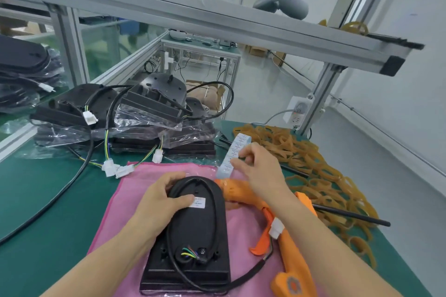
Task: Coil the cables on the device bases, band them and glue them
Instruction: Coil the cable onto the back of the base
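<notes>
A black device base (193,239) lies on a pink cloth (115,205) with its black cable (213,202) laid in a loop on top. My left hand (166,196) grips the base's far left edge, thumb pressing a white label (199,202). My right hand (255,171) hovers over a strip of white labels (237,149), fingertips curled at the strip; whether it pinches a label is unclear. An orange glue gun (289,248) lies to the right of the base, under my right forearm. The cable's white connector (276,228) rests on the gun.
A heap of tan rubber bands (311,166) covers the table's right side, with a black rod (350,216) across it. Several black bases in clear bags with loose cables (135,118) are stacked at the back. An aluminium frame (217,17) runs overhead.
</notes>
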`<state>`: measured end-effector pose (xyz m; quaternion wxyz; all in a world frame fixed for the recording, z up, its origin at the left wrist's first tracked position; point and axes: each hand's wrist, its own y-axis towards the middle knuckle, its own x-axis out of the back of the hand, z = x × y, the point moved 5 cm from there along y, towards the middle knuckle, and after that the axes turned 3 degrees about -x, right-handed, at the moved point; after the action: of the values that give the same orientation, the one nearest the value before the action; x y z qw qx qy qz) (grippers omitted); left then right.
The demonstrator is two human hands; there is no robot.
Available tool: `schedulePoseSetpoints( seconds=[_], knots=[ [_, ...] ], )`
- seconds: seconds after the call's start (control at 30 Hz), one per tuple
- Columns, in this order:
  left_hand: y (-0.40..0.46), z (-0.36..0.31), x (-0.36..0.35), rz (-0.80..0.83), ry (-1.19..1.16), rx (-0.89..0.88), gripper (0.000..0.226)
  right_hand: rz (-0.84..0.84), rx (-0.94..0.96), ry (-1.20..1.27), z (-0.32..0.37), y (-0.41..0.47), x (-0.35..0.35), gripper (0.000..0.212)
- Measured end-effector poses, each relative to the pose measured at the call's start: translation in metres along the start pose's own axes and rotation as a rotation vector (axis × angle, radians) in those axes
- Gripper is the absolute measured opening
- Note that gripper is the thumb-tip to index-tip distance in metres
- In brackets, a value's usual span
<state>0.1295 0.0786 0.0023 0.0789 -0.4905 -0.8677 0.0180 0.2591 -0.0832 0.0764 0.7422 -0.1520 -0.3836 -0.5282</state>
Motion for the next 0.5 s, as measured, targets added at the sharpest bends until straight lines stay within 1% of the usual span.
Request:
schedulePoseSetpoints(
  seconds=[0.03, 0.07, 0.13, 0.23, 0.3, 0.4, 0.5],
  knots=[
    [0.001, 0.001, 0.001, -0.039, 0.013, -0.012, 0.044, -0.050, -0.045, -0.043, -0.016, 0.012, 0.015, 0.007],
    [0.001, 0.001, 0.001, -0.078, 0.037, -0.032, 0.042, -0.091, -0.098, -0.120, -0.032, 0.022, 0.028, 0.005],
    [0.000, -0.003, 0.001, -0.121, 0.099, -0.080, 0.039, -0.141, -0.213, -0.281, -0.066, 0.041, 0.049, 0.018],
    [-0.002, -0.004, -0.001, -0.151, 0.137, -0.130, 0.042, -0.120, -0.292, -0.449, -0.102, 0.058, 0.056, 0.026],
    [-0.003, -0.003, 0.001, -0.159, 0.107, -0.147, 0.047, -0.094, -0.266, -0.547, -0.113, 0.067, 0.053, 0.028],
    [-0.003, -0.001, 0.001, -0.114, 0.052, -0.148, 0.046, -0.062, -0.159, -0.672, -0.114, 0.080, 0.042, 0.029],
    [-0.003, 0.000, 0.001, -0.088, 0.044, -0.158, 0.043, -0.087, -0.108, -0.708, -0.112, 0.095, 0.031, 0.032]
  ],
)
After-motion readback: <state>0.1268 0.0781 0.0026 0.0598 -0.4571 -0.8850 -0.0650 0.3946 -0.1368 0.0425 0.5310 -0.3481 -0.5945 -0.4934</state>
